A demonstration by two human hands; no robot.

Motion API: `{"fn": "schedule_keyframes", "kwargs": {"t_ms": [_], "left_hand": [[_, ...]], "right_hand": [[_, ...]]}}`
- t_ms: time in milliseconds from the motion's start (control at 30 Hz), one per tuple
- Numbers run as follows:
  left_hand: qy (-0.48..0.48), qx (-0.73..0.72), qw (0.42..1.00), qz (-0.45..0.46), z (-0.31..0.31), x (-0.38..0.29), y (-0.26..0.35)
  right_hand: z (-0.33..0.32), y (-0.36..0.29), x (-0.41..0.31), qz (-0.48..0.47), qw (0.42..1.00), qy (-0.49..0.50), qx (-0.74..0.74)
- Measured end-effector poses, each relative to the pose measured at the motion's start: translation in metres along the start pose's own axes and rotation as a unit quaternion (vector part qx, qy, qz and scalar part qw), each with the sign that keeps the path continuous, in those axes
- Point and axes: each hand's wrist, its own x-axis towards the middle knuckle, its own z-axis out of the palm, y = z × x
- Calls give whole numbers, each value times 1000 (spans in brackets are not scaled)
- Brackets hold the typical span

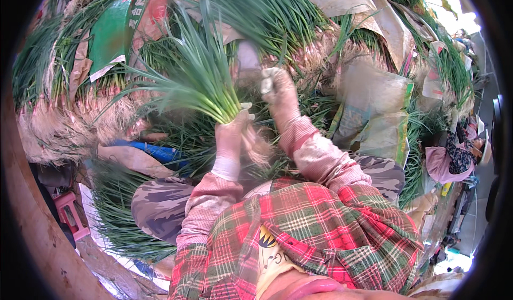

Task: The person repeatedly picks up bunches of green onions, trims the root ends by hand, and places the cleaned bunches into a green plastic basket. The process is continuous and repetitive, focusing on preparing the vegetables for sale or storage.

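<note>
My left hand (231,129) grips a bunch of green garlic (218,95) around its stalks. The long leaves fan up and to the left, while pale roots (256,149) hang below the hand on the right. My right hand (277,84) is raised to the right of the bunch, apart from it. Its fingers are curled, with white wrapping on some of them, and I see nothing held in it. Loose green leaves (200,133) lie heaped beneath both hands, between my knees.
Rooted stalks lie in piles ahead, at the left (80,99) and centre (296,39). A woven plastic sack (368,111) stands right of my arm. Another leaf pile (120,216) is by my left knee, near a pink stool (72,216). A person (453,157) sits at far right.
</note>
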Motion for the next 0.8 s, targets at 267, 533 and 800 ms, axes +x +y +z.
{"fn": "schedule_keyframes", "kwargs": {"t_ms": [267,533,800], "left_hand": [[-74,35,997,-8,-7,3,24],[-83,-54,992,-77,1,15,4],[-11,1,993,-114,4,17,-19]], "right_hand": [[-111,-57,68,-86,677,3,-731],[-96,-65,83,-116,620,71,-773],[-64,-27,-1,-147,582,-146,-786]]}}
